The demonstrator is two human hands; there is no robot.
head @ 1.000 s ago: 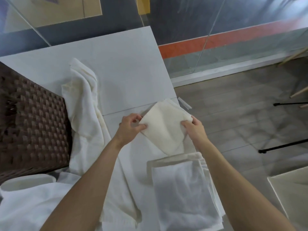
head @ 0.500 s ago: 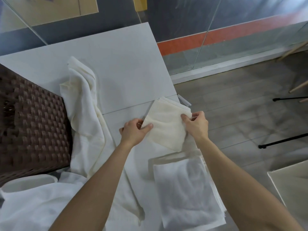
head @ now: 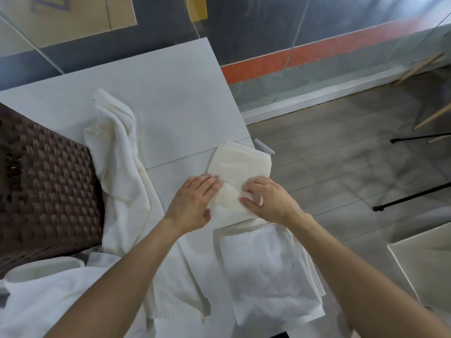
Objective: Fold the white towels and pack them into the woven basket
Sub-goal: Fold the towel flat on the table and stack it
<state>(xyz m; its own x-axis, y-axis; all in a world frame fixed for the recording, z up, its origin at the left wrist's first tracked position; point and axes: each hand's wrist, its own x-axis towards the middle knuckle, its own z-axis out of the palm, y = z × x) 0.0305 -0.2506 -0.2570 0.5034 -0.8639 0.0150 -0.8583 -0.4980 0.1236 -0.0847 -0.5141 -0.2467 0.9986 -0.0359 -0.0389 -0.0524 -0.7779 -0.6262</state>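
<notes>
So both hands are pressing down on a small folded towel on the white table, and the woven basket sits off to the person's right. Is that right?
Not quite. The head view shows the woven basket on the person's left, not the right. The rest holds: the left hand and right hand press on the small folded towel on the white table.

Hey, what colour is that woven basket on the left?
Dark brown, in a checkered weave; the woven basket shows in the head view, the only one.

A white worktop (head: 170, 98) meets a glass wall (head: 329, 69) with an orange stripe (head: 317, 53) at the far side. Black tripod legs (head: 415, 196) cross the grey floor (head: 341, 147) on the right.
</notes>
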